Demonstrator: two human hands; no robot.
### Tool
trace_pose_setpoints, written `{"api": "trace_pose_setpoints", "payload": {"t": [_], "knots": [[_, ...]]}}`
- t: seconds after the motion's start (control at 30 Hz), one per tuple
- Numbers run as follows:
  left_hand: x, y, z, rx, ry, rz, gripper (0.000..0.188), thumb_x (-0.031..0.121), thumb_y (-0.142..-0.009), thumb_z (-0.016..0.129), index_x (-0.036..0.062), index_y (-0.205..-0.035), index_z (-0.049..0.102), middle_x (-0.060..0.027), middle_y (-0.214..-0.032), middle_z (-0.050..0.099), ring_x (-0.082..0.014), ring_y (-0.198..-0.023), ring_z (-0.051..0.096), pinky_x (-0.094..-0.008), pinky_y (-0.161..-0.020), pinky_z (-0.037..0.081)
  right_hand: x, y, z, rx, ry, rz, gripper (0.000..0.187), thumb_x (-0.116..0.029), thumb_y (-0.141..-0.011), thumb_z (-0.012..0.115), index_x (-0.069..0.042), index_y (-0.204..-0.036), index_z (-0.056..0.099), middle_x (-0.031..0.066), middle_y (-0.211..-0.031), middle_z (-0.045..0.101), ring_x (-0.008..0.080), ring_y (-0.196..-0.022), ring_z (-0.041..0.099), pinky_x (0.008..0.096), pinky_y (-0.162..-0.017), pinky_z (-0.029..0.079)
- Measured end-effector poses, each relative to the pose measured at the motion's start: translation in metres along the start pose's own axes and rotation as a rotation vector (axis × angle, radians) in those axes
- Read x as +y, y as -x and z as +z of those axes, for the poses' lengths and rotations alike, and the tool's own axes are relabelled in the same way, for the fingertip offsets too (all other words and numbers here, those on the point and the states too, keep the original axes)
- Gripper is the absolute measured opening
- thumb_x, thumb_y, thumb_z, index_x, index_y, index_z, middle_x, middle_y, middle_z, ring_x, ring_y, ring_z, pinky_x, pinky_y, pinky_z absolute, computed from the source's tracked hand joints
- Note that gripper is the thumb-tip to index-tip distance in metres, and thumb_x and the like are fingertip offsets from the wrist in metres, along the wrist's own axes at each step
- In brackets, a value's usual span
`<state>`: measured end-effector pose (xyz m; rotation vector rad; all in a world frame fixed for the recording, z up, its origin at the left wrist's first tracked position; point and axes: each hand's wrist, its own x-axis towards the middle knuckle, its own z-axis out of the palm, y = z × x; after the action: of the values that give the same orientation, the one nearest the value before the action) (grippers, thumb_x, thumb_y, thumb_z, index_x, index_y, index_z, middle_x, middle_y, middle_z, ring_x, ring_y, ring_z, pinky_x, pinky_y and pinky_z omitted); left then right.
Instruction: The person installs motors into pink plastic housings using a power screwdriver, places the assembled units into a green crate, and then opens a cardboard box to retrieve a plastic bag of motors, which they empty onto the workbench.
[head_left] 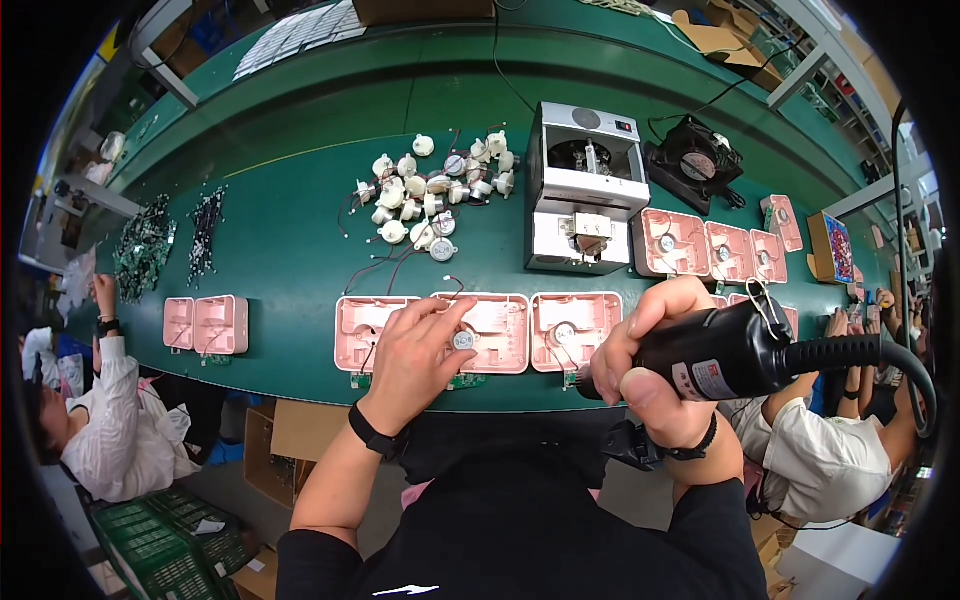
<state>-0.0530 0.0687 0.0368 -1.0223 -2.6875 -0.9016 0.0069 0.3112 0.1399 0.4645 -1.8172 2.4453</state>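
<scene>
My left hand [412, 350] rests over the middle pink plastic housing [505, 352], its thumb and forefinger apart on either side of a small round motor [463, 341]. The thumb tip lies at the motor's lower edge. In my right hand [655, 360] is a black corded electric screwdriver [712, 352], gripped round the body with its nose pointing left. That nose hangs by the right pink housing [600, 305], which holds another round motor [564, 333]. A third pink housing [352, 318] lies partly behind my left hand. Green circuit boards [465, 381] show along the housings' front edges.
White-capped motors [412, 187] with wires are heaped behind the housings. A silver screw-feeding machine [588, 190] and a black fan [695, 163] stand right of them. More pink housings [672, 240] sit at both sides. Co-workers [120, 420] sit left and right.
</scene>
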Motion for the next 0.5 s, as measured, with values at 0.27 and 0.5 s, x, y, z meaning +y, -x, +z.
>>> {"api": "trace_pose_setpoints", "payload": {"t": [0.27, 0.5], "knots": [[-0.003, -0.002, 0.003, 0.034, -0.016, -0.018, 0.07, 0.008, -0.066, 0.077, 0.0097, -0.131, 0.052, -0.0083, -0.098, 0.063, -0.0255, -0.101, 0.056, -0.0382, -0.088, 0.043, 0.016, -0.011, 0.018, -0.007, 0.001, -0.054, 0.039, -0.01, -0.082, 0.067, -0.006, -0.106, 0.035, 0.0061, -0.069, 0.051, 0.0121, -0.057, 0.049, 0.0272, -0.055, 0.044], [-0.014, 0.002, 0.006, 0.019, 0.047, -0.035, 0.07, 0.007, -0.065, 0.077, 0.0098, -0.13, 0.052, -0.0079, -0.098, 0.064, -0.0268, -0.103, 0.055, -0.0405, -0.092, 0.042, 0.068, -0.032, 0.037, -0.055, 0.021, -0.125, 0.036, -0.013, -0.086, 0.064, -0.007, -0.106, 0.034, 0.008, -0.071, 0.051, 0.0157, -0.058, 0.049, 0.0314, -0.057, 0.046]]}}
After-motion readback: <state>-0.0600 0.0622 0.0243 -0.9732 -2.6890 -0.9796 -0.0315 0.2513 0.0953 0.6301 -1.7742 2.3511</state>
